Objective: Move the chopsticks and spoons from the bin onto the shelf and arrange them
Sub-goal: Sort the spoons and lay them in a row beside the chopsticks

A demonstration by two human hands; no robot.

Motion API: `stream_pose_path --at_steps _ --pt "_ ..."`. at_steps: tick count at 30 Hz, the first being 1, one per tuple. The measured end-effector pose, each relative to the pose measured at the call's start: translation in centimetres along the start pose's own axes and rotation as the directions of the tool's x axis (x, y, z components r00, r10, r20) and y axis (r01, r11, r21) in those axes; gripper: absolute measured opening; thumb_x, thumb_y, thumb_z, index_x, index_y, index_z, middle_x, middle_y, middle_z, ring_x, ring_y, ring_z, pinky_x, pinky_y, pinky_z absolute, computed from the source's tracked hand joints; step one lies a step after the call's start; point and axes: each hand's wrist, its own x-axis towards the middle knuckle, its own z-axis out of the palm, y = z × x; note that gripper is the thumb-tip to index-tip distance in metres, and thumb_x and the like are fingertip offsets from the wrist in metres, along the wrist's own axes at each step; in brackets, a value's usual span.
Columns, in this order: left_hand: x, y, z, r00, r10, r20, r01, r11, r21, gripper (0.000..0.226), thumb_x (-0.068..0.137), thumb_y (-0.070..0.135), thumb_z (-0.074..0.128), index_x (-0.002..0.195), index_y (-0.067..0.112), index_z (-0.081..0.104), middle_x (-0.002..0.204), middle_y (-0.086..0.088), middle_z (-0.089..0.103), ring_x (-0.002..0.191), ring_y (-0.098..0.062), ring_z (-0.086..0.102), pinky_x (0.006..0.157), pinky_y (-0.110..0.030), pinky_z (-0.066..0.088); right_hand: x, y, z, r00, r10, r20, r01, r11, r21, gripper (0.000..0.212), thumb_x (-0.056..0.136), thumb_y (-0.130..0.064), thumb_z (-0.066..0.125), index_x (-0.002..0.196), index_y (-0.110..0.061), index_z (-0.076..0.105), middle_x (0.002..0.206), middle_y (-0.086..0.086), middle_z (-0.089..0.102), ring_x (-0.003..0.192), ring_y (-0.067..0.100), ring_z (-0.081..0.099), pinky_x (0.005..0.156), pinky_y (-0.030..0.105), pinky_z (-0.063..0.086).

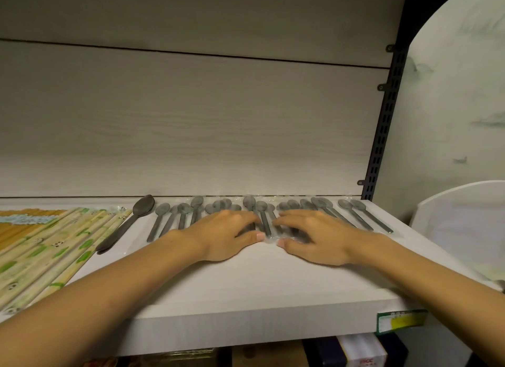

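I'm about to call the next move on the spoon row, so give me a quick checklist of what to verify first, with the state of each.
1. Both hands free to act: ok. The left hand and right hand lie flat on the wrapped spoons, with no grip on anything.
2. Spoon row straight: not ok. The bowls sit at uneven depths and several overlap in the middle.
3. Chopsticks placed: ok, lying at the shelf's left end.
4. Dark spoon apart from the grey row: ok.
5. Room on the shelf front: ok.
6. Bin emptied: cannot tell, no bin clearly in view.

Bare shelf (246,279) before spoons (352,213)
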Motion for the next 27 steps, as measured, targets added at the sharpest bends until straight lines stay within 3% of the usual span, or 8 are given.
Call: stream_pose_path --at_steps 3,6,9,12,17,21,24,27 --pt "0.1 0.0 -0.1 1.000 0.028 0.010 -0.027 1.000 -0.015 0.039 0.096 0.055 0.036 0.121 0.029 0.054 0.114 0.008 0.062 0.105 -0.014 0.057 0.090 -0.039 0.048 0.3 -0.2 0.2 1.000 -0.005 -0.031 0.006 1.000 0.025 0.052 0.092 -0.052 0.050 0.135 -0.024 0.049 0.134 -0.003 0.055 0.124 0.016 0.048 0.100 0.029 0.041" --pt "-0.5 0.3 -0.5 0.997 0.075 -0.019 -0.075 0.997 0.006 0.047 0.098 0.053 0.035 0.138 0.030 0.045 0.138 0.008 0.049 0.129 -0.015 0.044 0.105 -0.037 0.039 0.5 -1.0 -0.2 0.996 -0.041 -0.076 0.045 0.998 0.048 0.062 0.089 -0.060 0.050 0.143 -0.030 0.042 0.141 -0.011 0.049 0.128 0.007 0.044 0.100 0.018 0.033" --pt "-0.8 0.1 -0.6 0.997 0.080 0.017 -0.081 0.997 0.016 0.047 0.097 0.056 0.032 0.133 0.032 0.048 0.124 0.009 0.057 0.116 -0.012 0.051 0.098 -0.039 0.044 1.2 -1.5 0.1 0.998 -0.029 -0.052 0.029 1.000 0.004 0.052 0.092 -0.059 0.046 0.134 -0.028 0.053 0.130 -0.005 0.058 0.120 0.013 0.050 0.102 0.032 0.043" --pt "-1.0 0.1 -0.8 0.996 0.067 0.065 -0.070 0.997 0.041 0.048 0.097 0.058 0.031 0.130 0.029 0.051 0.123 0.009 0.059 0.114 -0.014 0.053 0.097 -0.040 0.045 1.6 -1.2 0.2 0.999 0.024 -0.024 -0.024 0.999 0.023 0.044 0.094 -0.055 0.044 0.122 -0.027 0.061 0.106 -0.006 0.063 0.095 0.013 0.057 0.085 0.039 0.050" --pt "-2.4 -0.5 -1.6 0.997 0.069 0.015 -0.070 0.997 0.045 0.058 0.094 0.060 0.035 0.145 0.033 0.035 0.155 0.007 0.029 0.144 -0.013 0.023 0.114 -0.031 0.022 1.5 -1.4 -0.1 1.000 -0.008 -0.010 0.008 1.000 -0.004 0.052 0.093 -0.054 0.047 0.136 -0.024 0.053 0.136 -0.004 0.055 0.126 0.015 0.047 0.107 0.031 0.037" --pt "-4.3 -2.5 -2.6 1.000 -0.011 -0.012 0.012 0.993 0.118 0.065 0.087 0.069 0.032 0.138 0.032 0.045 0.142 0.009 0.042 0.132 -0.016 0.039 0.106 -0.037 0.038 2.8 -2.6 0.3 0.999 -0.045 -0.026 0.045 0.999 0.015 0.065 0.087 -0.065 0.048 0.138 -0.024 0.049 0.139 -0.004 0.052 0.127 0.016 0.048 0.105 0.036 0.041" --pt "-5.7 -4.0 -2.9 0.998 -0.051 -0.036 0.056 0.988 0.147 0.067 0.085 0.072 0.033 0.136 0.031 0.046 0.138 0.007 0.045 0.129 -0.016 0.041 0.104 -0.037 0.039 4.1 -3.4 0.9 0.998 -0.058 -0.015 0.058 0.998 0.003 0.068 0.084 -0.071 0.045 0.134 -0.025 0.052 0.136 -0.005 0.054 0.123 0.015 0.050 0.102 0.035 0.043" --pt "-6.8 -5.0 -3.1 0.995 -0.092 -0.021 0.094 0.990 0.102 0.072 0.084 0.073 0.036 0.138 0.027 0.045 0.133 0.009 0.048 0.125 -0.012 0.044 0.103 -0.031 0.039 5.0 -3.7 0.9 0.998 -0.052 -0.026 0.052 0.999 -0.005 0.046 0.090 -0.059 0.049 0.116 -0.024 0.063 0.103 -0.006 0.063 0.090 0.013 0.057 0.083 0.035 0.049"
